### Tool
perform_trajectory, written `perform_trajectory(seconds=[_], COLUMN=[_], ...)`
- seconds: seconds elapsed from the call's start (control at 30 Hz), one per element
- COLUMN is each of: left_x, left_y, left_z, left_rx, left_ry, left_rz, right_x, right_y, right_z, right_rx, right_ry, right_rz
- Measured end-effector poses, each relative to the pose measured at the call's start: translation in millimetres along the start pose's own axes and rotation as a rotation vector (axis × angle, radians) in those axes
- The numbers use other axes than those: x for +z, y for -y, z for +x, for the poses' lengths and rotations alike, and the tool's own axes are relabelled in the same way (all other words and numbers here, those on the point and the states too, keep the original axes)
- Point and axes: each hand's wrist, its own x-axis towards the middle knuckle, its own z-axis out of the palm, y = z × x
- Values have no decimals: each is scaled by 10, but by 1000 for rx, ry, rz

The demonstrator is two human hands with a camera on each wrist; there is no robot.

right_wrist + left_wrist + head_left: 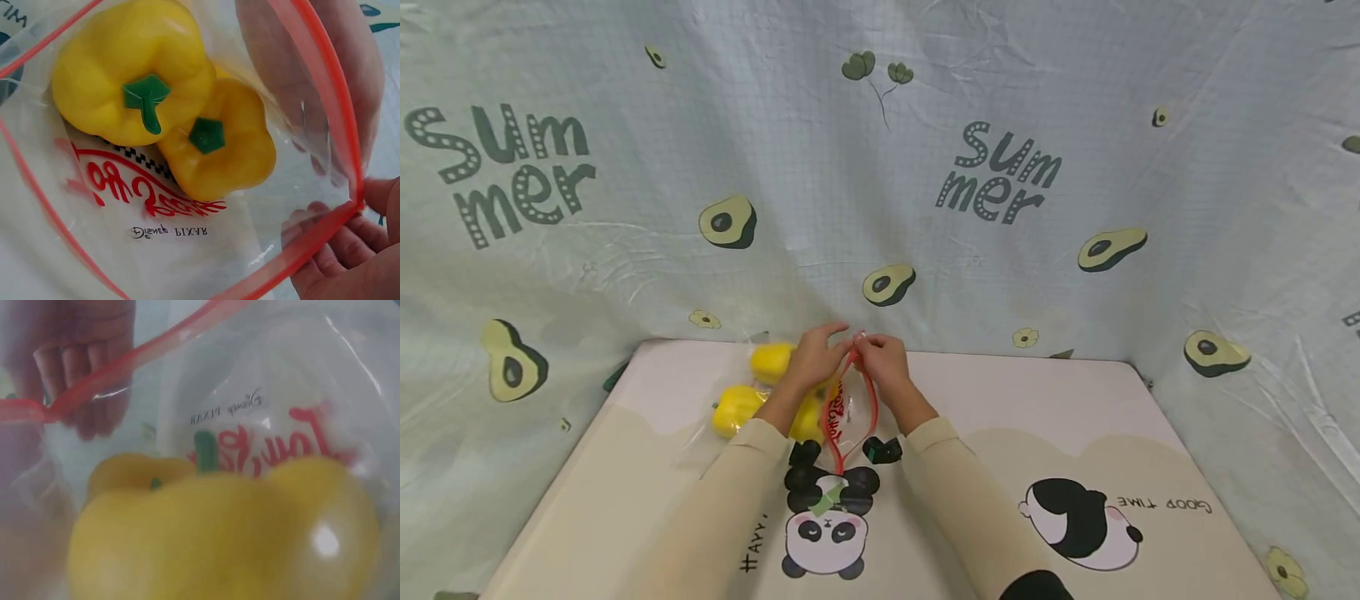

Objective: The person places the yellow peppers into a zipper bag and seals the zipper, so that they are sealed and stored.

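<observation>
A clear plastic bag (855, 429) with a red zip rim and red printed lettering stands with its mouth spread. In the right wrist view, yellow bell peppers (134, 72) with green stems show through it. My right hand (883, 360) pinches the far corner of the rim between thumb and fingers. My left hand (817, 360) is at the same corner, its index finger lifted apart from the thumb; the right wrist view shows its fingers through the film. One bell pepper (225, 537) fills the lower left wrist view.
Left of my left forearm, more yellow bell peppers (737, 410) lie in clear film on the pale table (985, 400) printed with cartoons. Dark bits (882, 450) lie near the bag's base. An avocado-print curtain (805, 167) hangs behind the table and along its sides.
</observation>
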Motion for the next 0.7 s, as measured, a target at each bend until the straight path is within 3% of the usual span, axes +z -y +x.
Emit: perform_trajectory(seconds=[0.3,0.5,0.7], left_x=[88,66,71], left_y=[-18,-19,-16], left_z=[49,65,88], left_rx=[-52,-81,-90], left_ry=[58,-3,-16], left_rz=[-77,-113,-147], right_x=[-17,-17,-5], right_y=[-18,-36,-41], right_z=[23,15,27], right_rx=[24,36,-31], right_ry=[12,37,25], right_rz=[50,72,27])
